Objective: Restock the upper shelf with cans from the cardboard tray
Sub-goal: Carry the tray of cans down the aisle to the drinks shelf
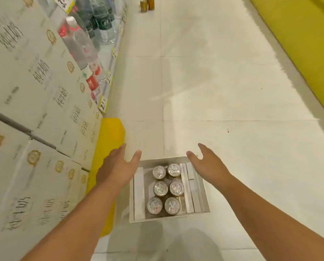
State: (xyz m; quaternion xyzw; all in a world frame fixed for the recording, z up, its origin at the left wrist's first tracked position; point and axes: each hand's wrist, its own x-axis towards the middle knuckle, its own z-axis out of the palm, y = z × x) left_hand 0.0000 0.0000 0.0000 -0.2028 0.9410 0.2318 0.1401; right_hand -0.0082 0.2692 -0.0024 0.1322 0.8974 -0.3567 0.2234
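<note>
- The cardboard tray sits on the floor, holding 6 cans in 2 columns of 3, upright.
- Left hand and right hand hover over the tray's two sides, each grip wide and holding nothing.
- Risk: a thin tray lifted by its walls may sag, tipping cans together.
- Risk: the stacked cartons and yellow shelf base sit just beside the left arm; a swing could knock them.
- The upper shelf is not in view.
</note>
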